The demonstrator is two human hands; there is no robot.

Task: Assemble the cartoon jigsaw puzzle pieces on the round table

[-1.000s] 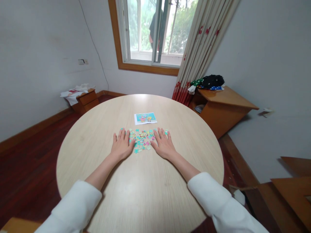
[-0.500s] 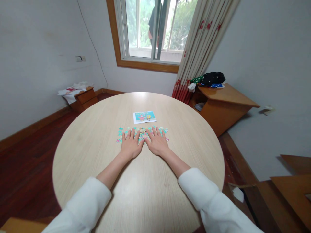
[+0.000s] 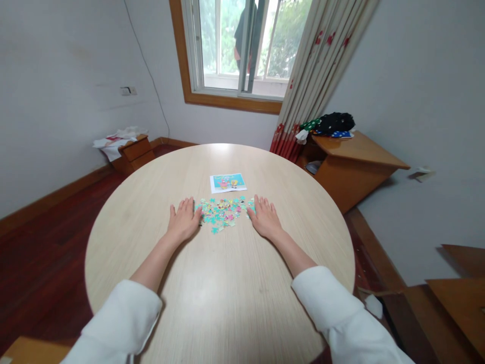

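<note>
Loose jigsaw puzzle pieces (image 3: 222, 211), mostly turquoise with some pink, yellow and white, lie in a spread pile on the round table. My left hand (image 3: 183, 219) rests palm down at the pile's left edge, fingers apart and pointing away from me. On the other side, my right hand (image 3: 264, 217) lies flat with its fingers spread, its thumb and index finger beside a few pieces at the right edge. Just beyond the pile is a picture card (image 3: 228, 183) showing a pink and a yellow cartoon figure on blue. Whatever lies under the palms is hidden.
The round wooden table (image 3: 212, 293) fills the middle of the view. Behind it are a window (image 3: 242, 50) and a curtain (image 3: 306, 76). A person (image 3: 242, 38) is partly visible outside. Wooden furniture (image 3: 348, 172) with cloths on top stands at the right.
Both hands have moved apart, left hand leftward and right hand rightward, from on top of the puzzle pieces to the pile's sides. More pieces now show between them.
</note>
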